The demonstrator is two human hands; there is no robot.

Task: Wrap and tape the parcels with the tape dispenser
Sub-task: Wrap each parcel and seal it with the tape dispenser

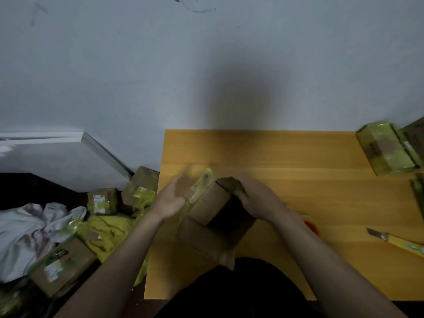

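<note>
Grey wall (114, 65) behind, orange wooden worktop (321, 191) below. Heaped on the floor at left, parcels (62, 267) banded in yellow-green tape; another taped parcel (385, 149) at the worktop's far right corner. Mid-worktop, cardboard box (215, 207) only partly taped, so plenty apparently left. Right hand (257, 198) clamped on its top; left hand (171, 198) spread flat, pressing tape strip (202, 187). Utility knife (399, 242) lying right.

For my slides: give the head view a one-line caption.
Two hands, left and right, hold a cardboard box over a wooden table.
</note>
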